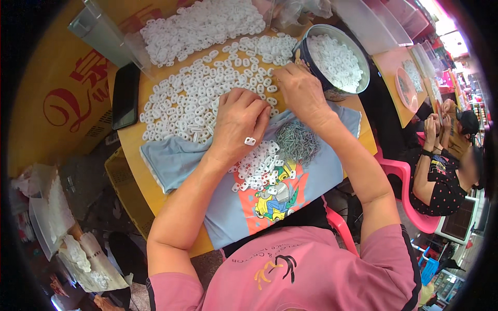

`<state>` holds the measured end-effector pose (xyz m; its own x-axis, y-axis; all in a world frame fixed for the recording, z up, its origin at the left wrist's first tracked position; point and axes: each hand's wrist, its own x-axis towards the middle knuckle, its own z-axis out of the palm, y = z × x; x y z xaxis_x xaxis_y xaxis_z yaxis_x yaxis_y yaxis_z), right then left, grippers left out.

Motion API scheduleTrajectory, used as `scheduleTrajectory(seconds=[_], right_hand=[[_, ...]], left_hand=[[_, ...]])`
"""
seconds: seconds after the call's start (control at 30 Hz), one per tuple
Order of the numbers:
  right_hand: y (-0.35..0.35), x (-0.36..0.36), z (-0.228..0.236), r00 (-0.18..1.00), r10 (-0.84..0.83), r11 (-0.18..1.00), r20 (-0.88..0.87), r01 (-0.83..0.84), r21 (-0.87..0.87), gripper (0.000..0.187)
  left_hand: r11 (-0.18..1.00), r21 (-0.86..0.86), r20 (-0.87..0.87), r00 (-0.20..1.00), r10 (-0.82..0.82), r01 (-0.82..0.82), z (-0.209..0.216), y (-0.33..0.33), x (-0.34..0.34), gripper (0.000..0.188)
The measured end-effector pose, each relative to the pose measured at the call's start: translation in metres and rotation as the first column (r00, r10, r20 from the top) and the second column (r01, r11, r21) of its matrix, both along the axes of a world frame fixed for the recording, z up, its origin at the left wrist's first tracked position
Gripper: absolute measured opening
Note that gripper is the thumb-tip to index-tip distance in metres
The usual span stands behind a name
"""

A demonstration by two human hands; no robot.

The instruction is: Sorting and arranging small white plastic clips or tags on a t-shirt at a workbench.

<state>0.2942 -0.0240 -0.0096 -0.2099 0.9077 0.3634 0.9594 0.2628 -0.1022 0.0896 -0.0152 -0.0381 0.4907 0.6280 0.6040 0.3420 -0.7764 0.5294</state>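
Note:
Small white oval plastic pieces with two holes (pixel 192 93) lie spread over the yellow table. My left hand (pixel 241 122) is over their near edge, fingers curled, fingertips hidden. One white piece (pixel 250 141) shows against this hand, near the thumb's base. To the right, my right hand (pixel 301 90) bends its fingers down at the table beside the round tin; what they hold, if anything, is hidden. Nearer me, on a grey-blue cloth (pixel 223 217) with a cartoon print, sit a small heap of white two-holed pieces (pixel 262 166) and a pile of grey metal screws (pixel 298 145).
A round tin (pixel 368 78) full of white pieces stands at the table's right. A large heap of white pieces (pixel 202 26) fills the far side. A black phone (pixel 126 96) lies at the left edge. Two people sit at the right, by a pink chair (pixel 410 192).

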Motion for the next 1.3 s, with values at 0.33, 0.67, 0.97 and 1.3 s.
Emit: scheduleTrajectory(seconds=[0.33,0.67,0.97,1.3], right_hand=[[0.010,-0.003,0.000,0.988,0.004,0.998,0.156,-0.014,0.059,0.017],[0.014,0.005,0.008,0.989,-0.100,0.973,0.111,0.121,-0.196,0.019],[0.034,0.010,0.014,0.964,0.053,0.975,0.261,0.006,-0.222,0.021],[-0.034,0.013,0.090,0.895,-0.017,0.865,-0.445,-0.210,-0.456,0.022]], left_hand=[[1.000,-0.003,-0.010,1.000,-0.006,0.006,-0.001,0.000,-0.001,0.006],[1.000,-0.008,-0.008,1.000,0.001,-0.001,-0.002,-0.002,-0.002,0.008],[0.999,0.042,0.001,1.000,-0.010,0.010,-0.007,0.004,0.001,0.009],[0.999,0.053,0.015,1.000,0.004,-0.005,-0.009,0.003,-0.002,0.008]])
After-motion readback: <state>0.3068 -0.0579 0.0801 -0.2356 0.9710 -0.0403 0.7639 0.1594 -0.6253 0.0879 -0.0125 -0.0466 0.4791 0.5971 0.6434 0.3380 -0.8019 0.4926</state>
